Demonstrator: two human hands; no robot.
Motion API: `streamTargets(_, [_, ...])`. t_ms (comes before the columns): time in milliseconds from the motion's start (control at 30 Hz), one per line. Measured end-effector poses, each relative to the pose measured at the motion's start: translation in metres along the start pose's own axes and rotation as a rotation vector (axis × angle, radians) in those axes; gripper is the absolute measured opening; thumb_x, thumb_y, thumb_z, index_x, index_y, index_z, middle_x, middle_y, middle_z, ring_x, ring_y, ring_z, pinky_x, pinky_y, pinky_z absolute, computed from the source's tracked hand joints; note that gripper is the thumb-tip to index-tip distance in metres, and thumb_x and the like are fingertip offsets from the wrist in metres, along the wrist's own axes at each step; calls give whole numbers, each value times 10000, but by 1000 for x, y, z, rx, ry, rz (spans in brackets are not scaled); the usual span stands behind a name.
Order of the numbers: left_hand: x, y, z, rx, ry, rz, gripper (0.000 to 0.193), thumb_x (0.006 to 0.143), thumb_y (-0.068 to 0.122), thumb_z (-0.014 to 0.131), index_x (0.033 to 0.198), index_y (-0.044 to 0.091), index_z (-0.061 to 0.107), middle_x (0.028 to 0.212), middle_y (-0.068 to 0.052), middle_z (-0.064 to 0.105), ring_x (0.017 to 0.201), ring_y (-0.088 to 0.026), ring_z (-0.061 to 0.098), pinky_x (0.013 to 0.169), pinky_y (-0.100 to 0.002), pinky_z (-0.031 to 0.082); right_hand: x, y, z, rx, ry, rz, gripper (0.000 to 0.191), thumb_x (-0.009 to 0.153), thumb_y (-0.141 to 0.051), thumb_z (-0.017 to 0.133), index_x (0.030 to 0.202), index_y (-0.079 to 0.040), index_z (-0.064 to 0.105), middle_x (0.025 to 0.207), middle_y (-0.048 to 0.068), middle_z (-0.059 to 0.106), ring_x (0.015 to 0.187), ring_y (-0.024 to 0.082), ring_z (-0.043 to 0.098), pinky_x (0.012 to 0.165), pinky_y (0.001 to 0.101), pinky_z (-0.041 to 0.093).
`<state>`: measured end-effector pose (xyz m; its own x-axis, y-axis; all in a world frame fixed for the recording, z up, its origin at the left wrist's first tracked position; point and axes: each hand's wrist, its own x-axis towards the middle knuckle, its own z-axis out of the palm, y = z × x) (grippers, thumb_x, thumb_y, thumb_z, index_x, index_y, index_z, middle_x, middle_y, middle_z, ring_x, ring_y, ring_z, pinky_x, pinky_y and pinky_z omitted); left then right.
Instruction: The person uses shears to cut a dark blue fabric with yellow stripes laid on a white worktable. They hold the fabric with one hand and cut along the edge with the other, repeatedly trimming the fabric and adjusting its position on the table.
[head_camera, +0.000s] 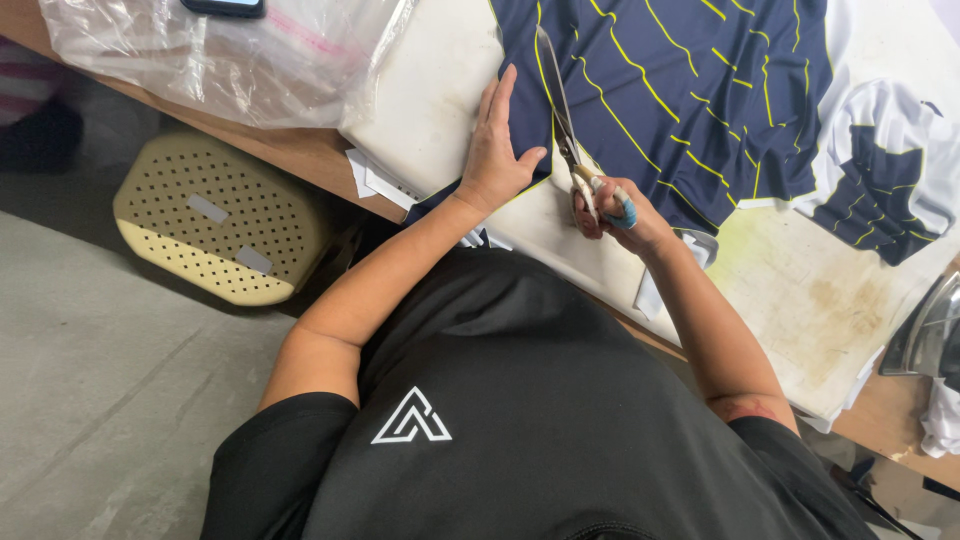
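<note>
Cutting along the left edge of the navy cloth (680, 100) with yellow stripes, you grip the scissors (562, 110) in your closed right hand (612, 212), blades open and reaching well up the edge. Your left hand (497, 150) lies flat, fingers spread, pinning the cloth to the tabletop (800, 300). The edge nearest you looks cut; the stretch past the blades remains.

Navy fabric (690, 90) with thin yellow stripes, spread flat on the table; long steel scissors (562, 115) along its left edge, blades seemingly parted.
</note>
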<state>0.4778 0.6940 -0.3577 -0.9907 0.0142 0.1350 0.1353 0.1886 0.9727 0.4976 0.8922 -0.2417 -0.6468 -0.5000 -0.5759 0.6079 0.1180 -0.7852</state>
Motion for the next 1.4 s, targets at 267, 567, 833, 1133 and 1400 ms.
streamTargets(267, [-1,1,1,15,5,0,1096,763,32,870,1608,33,171,1592,-281,313,1478,-451,382,1223,-430,379,1,1,3,13,24,8,718,851,-752,671,932,-43,591,678,29,524,575,131,491,507,266,372])
streamTargets(567, [-2,0,0,14,-9,-26,1095,764,34,864,1603,13,162,1586,-297,304,1481,-460,368,1237,-438,358,0,11,14,111,62,0,657,848,-672,740,949,-38,599,688,31,533,563,124,490,495,269,372])
streamTargets(833, [-4,-1,3,47,1,-51,1094,754,36,873,1594,7,172,1583,-327,288,1488,-484,328,1243,-451,323,-3,19,22,150,113,-3,662,824,-663,765,931,-30,605,662,29,525,535,123,470,480,267,350])
streamTargets(1133, [-4,-3,4,45,0,-49,1096,751,42,868,1589,-13,164,1573,-335,287,1472,-486,341,1237,-450,326,-4,24,19,168,107,14,607,832,-602,801,912,-35,599,661,18,504,540,115,451,483,269,345])
streamTargets(1400, [-6,-1,4,34,-5,-60,1096,754,45,867,1594,-15,166,1572,-328,296,1475,-479,345,1247,-449,317,-8,23,25,176,112,-7,554,877,-558,778,917,-35,600,667,12,509,551,105,471,491,267,366])
